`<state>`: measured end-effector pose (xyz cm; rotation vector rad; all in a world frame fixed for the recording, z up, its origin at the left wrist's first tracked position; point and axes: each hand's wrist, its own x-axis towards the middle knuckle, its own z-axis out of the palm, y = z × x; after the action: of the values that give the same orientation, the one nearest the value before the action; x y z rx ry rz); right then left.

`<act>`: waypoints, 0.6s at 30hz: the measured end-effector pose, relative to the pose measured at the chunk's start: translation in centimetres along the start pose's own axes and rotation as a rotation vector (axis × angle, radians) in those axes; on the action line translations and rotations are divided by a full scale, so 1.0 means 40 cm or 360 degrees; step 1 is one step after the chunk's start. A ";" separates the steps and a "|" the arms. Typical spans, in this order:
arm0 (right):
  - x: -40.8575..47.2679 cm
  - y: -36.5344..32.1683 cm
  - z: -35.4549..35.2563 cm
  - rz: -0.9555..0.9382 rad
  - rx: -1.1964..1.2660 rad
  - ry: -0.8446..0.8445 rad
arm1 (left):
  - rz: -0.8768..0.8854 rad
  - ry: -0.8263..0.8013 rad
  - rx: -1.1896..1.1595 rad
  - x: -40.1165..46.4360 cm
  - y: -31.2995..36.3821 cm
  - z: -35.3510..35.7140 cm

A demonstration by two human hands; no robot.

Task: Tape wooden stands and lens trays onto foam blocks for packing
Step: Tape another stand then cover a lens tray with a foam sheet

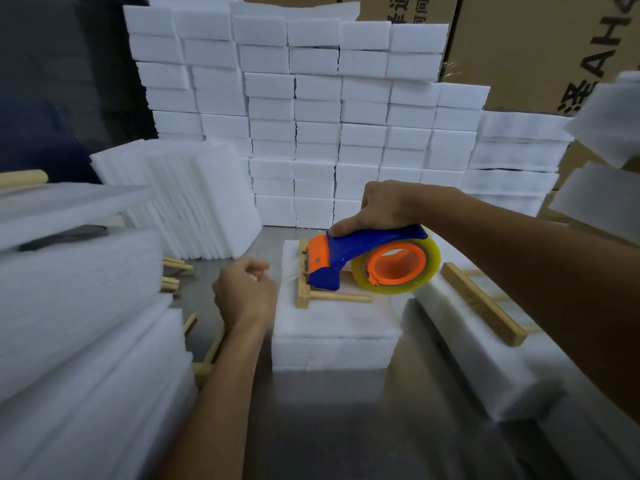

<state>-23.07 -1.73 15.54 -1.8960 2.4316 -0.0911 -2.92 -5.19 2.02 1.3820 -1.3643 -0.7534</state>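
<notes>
I am seeing the bench (346, 427) showing as dull grey brushed metal with a soft sheen. The foam block (332, 327) at its middle is looking white, matt and slightly fibrous, layered along its near side. The wooden stand (304, 296) lying on it is showing pale, smooth, unvarnished wood. The tape dispenser (349, 258) is looking like glossy blue and orange plastic, carrying a shiny, yellowish clear tape roll (429, 261). Matt brown cardboard boxes (536, 46) are standing along the far edge.

Grey metal table (346, 427) under and nearer than the hands. Brown cartons (540, 46) with black print stand well beyond the right hand. Dark wall (52, 81) far beyond the left hand. Lighting dim, even.
</notes>
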 end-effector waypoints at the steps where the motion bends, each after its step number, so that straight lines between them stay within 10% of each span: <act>1: -0.001 0.002 0.001 0.0001 0.0006 0.0008 | 0.0151 -0.0027 -0.0170 0.003 0.016 -0.003; 7: -0.006 0.002 -0.004 -0.0007 0.0013 0.0001 | 0.0321 -0.1299 -0.0660 -0.015 0.053 0.014; 18: -0.018 0.020 -0.034 0.0023 0.0036 -0.0122 | 0.0365 -0.1400 -0.0238 -0.015 0.037 0.015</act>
<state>-23.80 -0.82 16.83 -1.8368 2.3841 -0.0442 -4.09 -4.55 3.11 0.7519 -2.0337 -1.3551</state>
